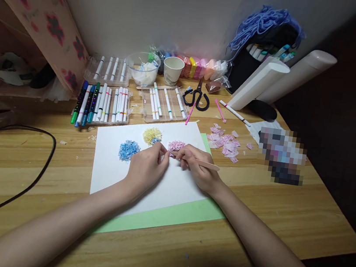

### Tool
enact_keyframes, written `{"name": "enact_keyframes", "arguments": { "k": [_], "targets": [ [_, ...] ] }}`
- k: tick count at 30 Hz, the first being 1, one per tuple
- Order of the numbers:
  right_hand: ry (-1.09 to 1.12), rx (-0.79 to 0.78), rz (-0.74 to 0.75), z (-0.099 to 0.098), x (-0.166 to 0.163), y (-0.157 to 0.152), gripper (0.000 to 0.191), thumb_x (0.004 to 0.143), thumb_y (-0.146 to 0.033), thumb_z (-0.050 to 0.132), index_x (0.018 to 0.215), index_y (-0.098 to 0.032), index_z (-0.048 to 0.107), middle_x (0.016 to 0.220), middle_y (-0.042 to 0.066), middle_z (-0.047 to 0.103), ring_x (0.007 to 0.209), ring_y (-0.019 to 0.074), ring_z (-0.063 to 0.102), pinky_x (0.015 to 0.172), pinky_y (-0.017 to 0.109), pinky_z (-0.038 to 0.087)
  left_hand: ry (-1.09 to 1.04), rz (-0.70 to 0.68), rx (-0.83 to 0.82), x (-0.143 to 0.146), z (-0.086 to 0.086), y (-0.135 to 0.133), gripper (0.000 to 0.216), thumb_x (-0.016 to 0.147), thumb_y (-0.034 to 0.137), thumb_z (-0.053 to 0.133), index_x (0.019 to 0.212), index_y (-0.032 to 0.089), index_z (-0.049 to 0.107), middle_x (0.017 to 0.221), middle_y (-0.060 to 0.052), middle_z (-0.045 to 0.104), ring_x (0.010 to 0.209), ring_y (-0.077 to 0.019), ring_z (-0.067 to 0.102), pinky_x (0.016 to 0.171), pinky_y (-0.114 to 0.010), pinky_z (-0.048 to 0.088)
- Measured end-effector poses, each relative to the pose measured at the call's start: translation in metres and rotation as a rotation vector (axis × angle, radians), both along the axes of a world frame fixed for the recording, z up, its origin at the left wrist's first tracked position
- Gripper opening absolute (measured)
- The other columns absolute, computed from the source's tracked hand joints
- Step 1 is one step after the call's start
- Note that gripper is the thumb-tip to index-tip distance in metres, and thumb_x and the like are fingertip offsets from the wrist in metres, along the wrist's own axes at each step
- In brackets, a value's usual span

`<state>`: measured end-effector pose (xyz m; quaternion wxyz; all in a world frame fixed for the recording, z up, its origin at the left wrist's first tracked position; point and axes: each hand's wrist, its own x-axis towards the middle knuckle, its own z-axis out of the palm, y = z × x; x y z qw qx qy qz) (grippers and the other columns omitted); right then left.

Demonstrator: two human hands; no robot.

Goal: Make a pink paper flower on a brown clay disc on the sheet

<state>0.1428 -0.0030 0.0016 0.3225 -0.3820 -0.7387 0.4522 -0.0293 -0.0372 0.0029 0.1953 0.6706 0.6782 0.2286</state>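
A white paper sheet (109,172) lies on a green sheet (179,215) on the wooden desk. On it sit a blue paper cluster (128,149), a yellow cluster (151,135) and a pink cluster (176,145). My left hand (148,167) is closed in a pinch just below the pink cluster; what it pinches is too small to name. My right hand (198,167) grips a thin wooden stick (208,165), its tip meeting the left fingertips beside the pink cluster.
Pink paper scraps (226,142) lie right of the sheet. Marker trays (102,103) (165,103), black scissors (197,97), a paper cup (172,70), a clear bowl (141,68) and clay packs (200,67) line the back. A black cable (41,163) loops at left.
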Motion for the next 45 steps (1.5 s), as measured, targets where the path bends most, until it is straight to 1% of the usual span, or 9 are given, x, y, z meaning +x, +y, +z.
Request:
{"name": "enact_keyframes", "arguments": {
  "k": [9, 15, 20, 24, 29, 35, 40, 45],
  "targets": [
    [-0.037, 0.038, -0.019, -0.0006, 0.0002, 0.0011, 0.041, 0.098, -0.046, 0.031, 0.081, -0.021, 0.059, 0.068, 0.000, 0.057, 0.061, 0.0121, 0.054, 0.064, 0.028, 0.043, 0.025, -0.001, 0.002, 0.0011, 0.0011, -0.0003, 0.019, 0.089, 0.031, 0.047, 0.086, 0.018, 0.061, 0.063, -0.001, 0.062, 0.053, -0.0137, 0.053, 0.052, -0.024, 0.029],
    [-0.009, 0.018, -0.024, -0.0011, 0.0018, 0.0008, 0.040, 0.098, -0.046, 0.031, 0.080, -0.021, 0.058, 0.070, 0.000, 0.057, 0.062, 0.0120, 0.054, 0.059, 0.026, 0.041, 0.044, -0.010, -0.008, 0.0006, 0.0005, 0.0005, 0.020, 0.089, 0.028, 0.046, 0.098, 0.018, 0.061, 0.066, -0.001, 0.066, 0.057, -0.0161, 0.057, 0.055, -0.025, 0.030],
    [-0.039, 0.059, -0.002, -0.0029, 0.0020, 0.0010, 0.038, 0.098, -0.044, 0.032, 0.081, -0.022, 0.057, 0.070, 0.000, 0.057, 0.063, 0.0125, 0.055, 0.065, 0.028, 0.042, 0.026, -0.011, -0.009, -0.0002, 0.0017, 0.0004, 0.022, 0.089, 0.026, 0.046, 0.100, 0.021, 0.064, 0.068, -0.001, 0.068, 0.061, -0.0169, 0.060, 0.057, -0.025, 0.032],
    [-0.040, 0.072, 0.004, -0.0034, 0.0012, 0.0008, 0.038, 0.098, -0.044, 0.032, 0.084, -0.022, 0.059, 0.071, 0.000, 0.058, 0.064, 0.0127, 0.055, 0.066, 0.028, 0.042, 0.012, -0.016, -0.014, -0.0007, 0.0024, 0.0001, 0.024, 0.089, 0.025, 0.046, 0.102, 0.023, 0.065, 0.070, -0.001, 0.069, 0.061, -0.0170, 0.060, 0.057, -0.026, 0.033],
    [-0.038, 0.074, -0.017, -0.0031, 0.0012, 0.0006, 0.038, 0.098, -0.044, 0.032, 0.083, -0.021, 0.059, 0.071, 0.000, 0.058, 0.063, 0.0123, 0.055, 0.066, 0.028, 0.041, 0.004, -0.012, -0.015, -0.0004, 0.0023, 0.0002, 0.024, 0.089, 0.026, 0.045, 0.102, 0.023, 0.065, 0.069, 0.000, 0.069, 0.060, -0.0164, 0.060, 0.056, -0.025, 0.033],
    [-0.021, 0.075, 0.011, -0.0039, 0.0002, 0.0020, 0.037, 0.099, -0.041, 0.033, 0.083, -0.020, 0.059, 0.072, 0.000, 0.057, 0.065, 0.0109, 0.055, 0.066, 0.027, 0.041, 0.007, -0.009, -0.024, 0.0006, 0.0045, 0.0000, 0.024, 0.089, 0.025, 0.044, 0.103, 0.022, 0.063, 0.071, 0.000, 0.069, 0.061, -0.0157, 0.060, 0.057, -0.025, 0.033],
    [0.001, 0.055, 0.009, -0.0039, -0.0005, 0.0031, 0.038, 0.099, -0.041, 0.033, 0.083, -0.020, 0.059, 0.071, -0.001, 0.057, 0.064, 0.0101, 0.054, 0.065, 0.027, 0.040, 0.003, -0.009, -0.016, 0.0003, 0.0031, 0.0006, 0.022, 0.090, 0.028, 0.046, 0.103, 0.022, 0.062, 0.068, 0.002, 0.066, 0.058, -0.0144, 0.057, 0.055, -0.025, 0.031],
    [-0.004, 0.041, -0.004, -0.0026, 0.0014, 0.0029, 0.040, 0.099, -0.043, 0.031, 0.081, -0.020, 0.058, 0.066, -0.002, 0.054, 0.063, 0.0102, 0.053, 0.063, 0.026, 0.040, 0.003, -0.001, -0.017, 0.0003, 0.0023, 0.0030, 0.017, 0.090, 0.030, 0.046, 0.093, 0.021, 0.061, 0.067, 0.002, 0.065, 0.056, -0.0134, 0.055, 0.053, -0.024, 0.028]
  ]
}}
